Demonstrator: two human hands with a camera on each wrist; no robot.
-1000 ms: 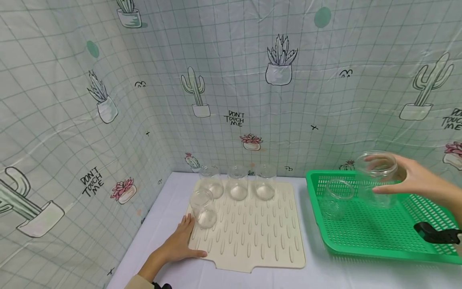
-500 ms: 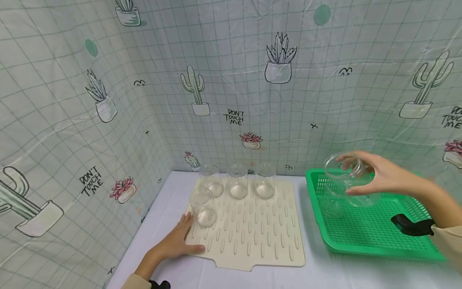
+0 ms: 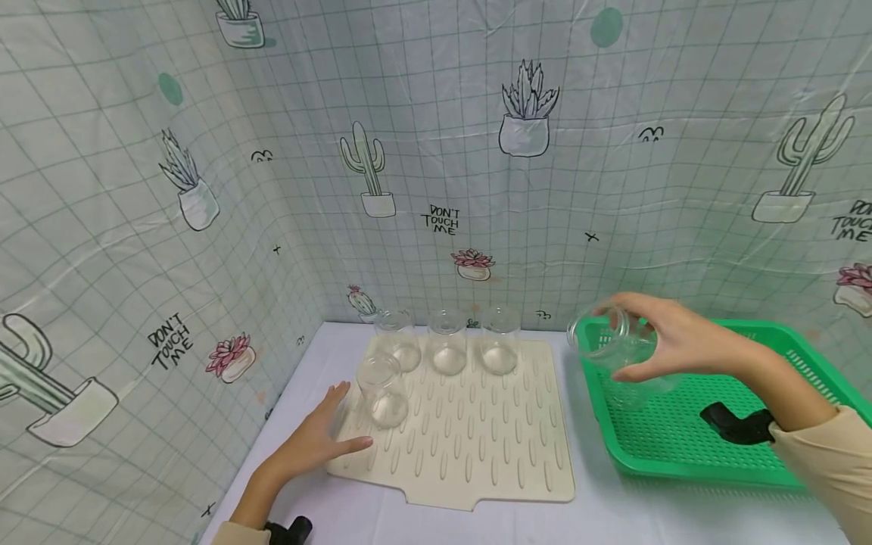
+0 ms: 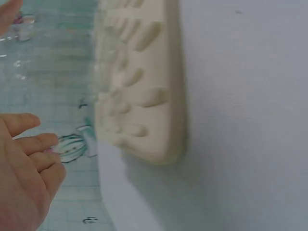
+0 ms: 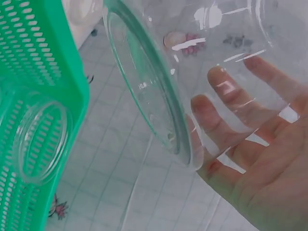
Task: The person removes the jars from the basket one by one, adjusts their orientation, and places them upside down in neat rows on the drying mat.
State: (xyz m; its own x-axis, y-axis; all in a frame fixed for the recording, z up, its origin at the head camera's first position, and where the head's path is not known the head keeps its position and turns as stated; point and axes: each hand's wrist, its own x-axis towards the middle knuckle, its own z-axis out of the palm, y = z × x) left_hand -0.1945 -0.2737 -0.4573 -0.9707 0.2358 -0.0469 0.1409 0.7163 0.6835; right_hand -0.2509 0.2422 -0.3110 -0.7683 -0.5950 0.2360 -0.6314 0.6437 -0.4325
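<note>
My right hand [image 3: 674,337] grips a clear wide-rimmed jar [image 3: 596,333] over the green basket's left side; its mouth leans left. In the right wrist view, the fingers show through the wall of the held jar [image 5: 226,29]. A second clear jar [image 5: 41,142] stands in the basket. My left hand [image 3: 306,443], thumb and fingers spread, holds nothing beside the left edge of a cream ridged mat [image 3: 477,446]. Four-sided ridges aside, the mat bears a front-left jar [image 3: 383,390] and a back row of jars [image 3: 447,344], all upright.
The green perforated basket [image 3: 681,477] stands right of the mat on a white tablecloth [image 3: 586,522]. Behind and to the left hangs a gridded curtain [image 3: 436,151] with cactus prints.
My right hand has carried the jar leftward across the basket, and the jar has tipped further to the left. My left hand has drawn slightly away from the mat's edge.
</note>
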